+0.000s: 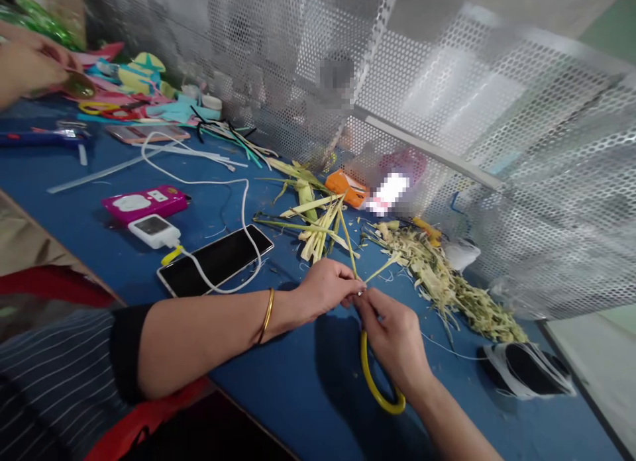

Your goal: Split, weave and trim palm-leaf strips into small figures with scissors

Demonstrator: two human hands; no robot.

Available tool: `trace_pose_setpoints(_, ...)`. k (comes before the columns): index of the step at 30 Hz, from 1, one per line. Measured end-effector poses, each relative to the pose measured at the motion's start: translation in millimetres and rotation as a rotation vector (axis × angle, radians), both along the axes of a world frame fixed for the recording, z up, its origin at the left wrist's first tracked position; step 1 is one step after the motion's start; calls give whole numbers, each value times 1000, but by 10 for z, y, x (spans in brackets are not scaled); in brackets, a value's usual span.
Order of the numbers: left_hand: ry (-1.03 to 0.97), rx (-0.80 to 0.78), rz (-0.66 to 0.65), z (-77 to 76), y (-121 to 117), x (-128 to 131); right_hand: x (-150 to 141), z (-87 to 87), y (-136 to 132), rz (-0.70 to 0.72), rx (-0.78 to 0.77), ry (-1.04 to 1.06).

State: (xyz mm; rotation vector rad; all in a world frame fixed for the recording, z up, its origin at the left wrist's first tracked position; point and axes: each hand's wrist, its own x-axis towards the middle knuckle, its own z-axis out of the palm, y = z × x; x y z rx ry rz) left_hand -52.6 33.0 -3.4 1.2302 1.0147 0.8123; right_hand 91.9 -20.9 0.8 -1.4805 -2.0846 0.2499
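My left hand [325, 287] pinches a thin pale-green leaf strip [350, 246] that rises from my fingertips toward the pile behind. My right hand [395, 338] is closed round yellow-handled scissors [377, 381]; the handle loop hangs below my palm and the blades are hidden between my hands. Both hands meet over the blue table [308, 381]. A gold bangle [268, 313] sits on my left wrist. Several cut leaf strips [318, 226] lie just beyond my hands.
A heap of leaf trimmings [447, 282] lies to the right. A phone [216, 259] with a white cable, a white charger [154, 230] and a pink device [144, 203] lie to the left. A perforated metal screen [447, 116] stands behind. Another person's hand [30, 63] works far left.
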Motion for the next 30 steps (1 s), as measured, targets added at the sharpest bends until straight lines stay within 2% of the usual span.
trace_pose_setpoints(5,-94,-3,-19,18,24,-6,-32,62,-32,-36,-154,138)
trace_pose_setpoints(8,-223,-126,8,16,77,-16,13,135,-4,13,-177,136)
trace_pose_setpoints(10,-317,-237,-19,18,121,-34,97,173,46,-5,-172,160)
trace_pose_setpoints(13,-471,-384,-128,49,161,-72,221,169,140,-61,-22,230)
trace_pose_setpoints(16,-557,-492,-216,98,145,-97,240,98,200,-8,142,301)
trace_pose_setpoints(18,-573,-530,-229,119,116,-99,201,47,208,35,181,345)
trace_pose_setpoints(22,-581,-538,-230,120,85,-82,125,-2,182,69,211,346)
trace_pose_setpoints(26,-523,-527,-198,94,101,-60,97,2,160,64,314,195)
trace_pose_setpoints(30,-424,-401,-122,67,84,-32,75,10,170,58,381,25)
